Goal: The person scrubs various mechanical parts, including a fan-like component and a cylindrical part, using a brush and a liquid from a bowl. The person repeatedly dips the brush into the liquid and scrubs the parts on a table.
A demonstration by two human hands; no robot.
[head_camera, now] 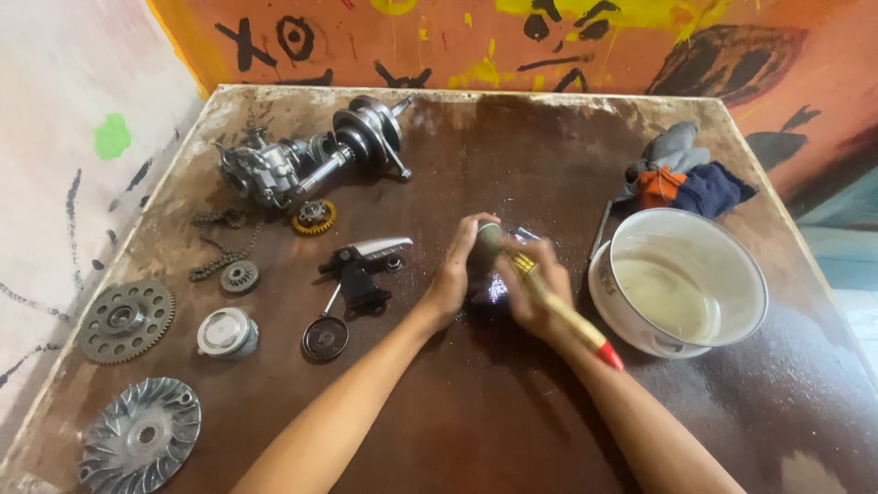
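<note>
Grey metal along the left edge of the wet brown table (439, 430): finned pulley disc (139, 435), toothed sprocket (125, 319), small round cap (227, 332), loose chain (219, 261), and farther back a crankshaft assembly (311, 155). Mid-table, left hand (455, 274) wrapped round a small rounded metal part (487, 245), held upright just above the surface. Right hand (533, 291) closed on a brush (560, 306) with yellow handle and red tip, bristle end pressed to the part. Scrubbing stage, by the look of it; probably calls next for turning the part to reach uncleaned faces. Rightward, white basin (679, 284) of pale liquid, bundled rags (686, 178) behind.
</note>
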